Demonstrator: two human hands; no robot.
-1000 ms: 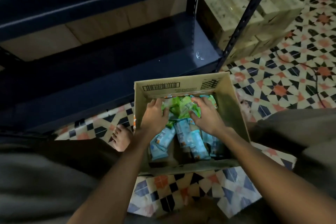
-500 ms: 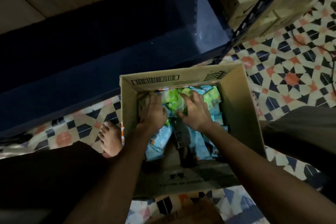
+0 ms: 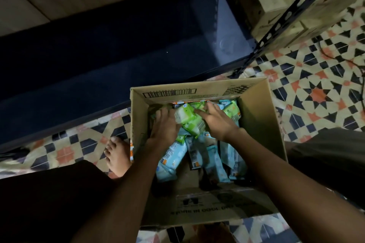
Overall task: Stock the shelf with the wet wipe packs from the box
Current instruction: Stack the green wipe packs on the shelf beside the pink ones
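Both hands reached into the open brown cardboard box [image 3: 258, 116]: the left hand [image 3: 165, 125] and right hand [image 3: 216, 120] clasped a green plastic wet wipe pack [image 3: 188, 119] between curled fingers, probably to lift it toward the dark blue metal shelf [image 3: 98, 69] just beyond the box.

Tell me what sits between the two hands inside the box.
In the head view, a green wet wipe pack lies between the left hand and the right hand, both touching it inside the cardboard box.

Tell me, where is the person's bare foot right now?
In the head view, the bare foot stands on the patterned tile floor, against the left outer wall of the open cardboard box, just before the dark blue shelf.
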